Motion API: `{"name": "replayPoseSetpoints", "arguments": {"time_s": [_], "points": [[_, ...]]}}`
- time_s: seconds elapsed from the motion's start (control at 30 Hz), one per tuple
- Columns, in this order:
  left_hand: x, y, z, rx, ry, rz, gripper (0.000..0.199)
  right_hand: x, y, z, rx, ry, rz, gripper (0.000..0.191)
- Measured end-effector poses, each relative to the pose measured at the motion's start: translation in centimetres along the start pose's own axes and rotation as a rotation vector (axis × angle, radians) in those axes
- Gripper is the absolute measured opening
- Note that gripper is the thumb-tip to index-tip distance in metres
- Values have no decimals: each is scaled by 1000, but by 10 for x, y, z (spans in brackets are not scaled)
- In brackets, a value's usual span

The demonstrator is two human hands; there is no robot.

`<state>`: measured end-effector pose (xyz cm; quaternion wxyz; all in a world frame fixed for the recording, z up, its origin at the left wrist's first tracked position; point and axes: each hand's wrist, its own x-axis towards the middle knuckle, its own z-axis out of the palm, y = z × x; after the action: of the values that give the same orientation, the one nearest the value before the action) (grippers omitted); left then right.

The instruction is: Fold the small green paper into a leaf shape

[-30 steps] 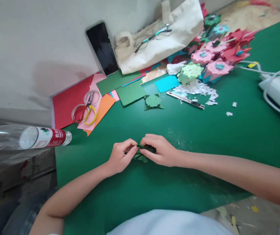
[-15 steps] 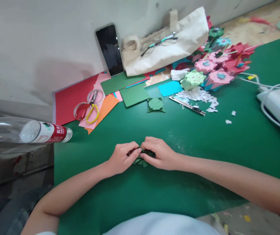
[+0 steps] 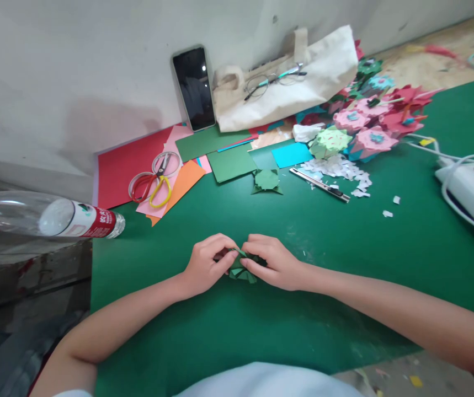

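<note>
Near the middle of the green table (image 3: 158,331), a dark green folded paper piece (image 3: 243,274) is held between both hands. My left hand (image 3: 209,263) pinches its left side, thumb and fingers pressed together. From the right, my right hand (image 3: 273,262) grips the same piece, its thumb close to the left fingertips. The fingers hide much of the paper. Beyond the hands lies another green folded paper piece (image 3: 267,180), beside a flat green sheet (image 3: 232,164).
Scissors (image 3: 161,179) rest on coloured sheets. A utility knife (image 3: 319,184) lies by white paper scraps (image 3: 344,169). Paper flowers (image 3: 373,140), a cloth bag (image 3: 286,88) with glasses, and a phone (image 3: 194,88) are at the back. A bottle (image 3: 54,215) lies left; a white device (image 3: 472,187) right.
The view has shifted slightly, so the table items appear a little lower. Both hands still hold the green piece; more of its folded lower edge shows, and the fingertips are slightly farther apart.
</note>
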<state>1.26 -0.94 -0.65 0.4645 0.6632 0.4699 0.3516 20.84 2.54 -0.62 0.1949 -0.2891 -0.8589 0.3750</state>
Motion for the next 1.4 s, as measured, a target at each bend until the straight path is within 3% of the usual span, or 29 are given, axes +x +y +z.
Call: {"name": "replayPoseSetpoints", "arguments": {"time_s": [0.3, 0.7, 0.97, 1.27, 1.4], "points": [[-2, 2, 1, 152, 28, 44, 16, 0, -1, 1, -10, 10, 18, 27], [-3, -4, 2, 32, 55, 84, 11, -2, -1, 6, -38, 116, -39, 24], [0, 0, 1, 47, 51, 191, 10, -5, 3, 8, -57, 95, -86, 22], [-1, -5, 0, -73, -80, 111, 14, -3, 2, 0, -64, -21, -118, 23], [-2, -7, 0, -132, -83, 71, 16, -6, 1, -2, -100, -22, -132, 26]]}}
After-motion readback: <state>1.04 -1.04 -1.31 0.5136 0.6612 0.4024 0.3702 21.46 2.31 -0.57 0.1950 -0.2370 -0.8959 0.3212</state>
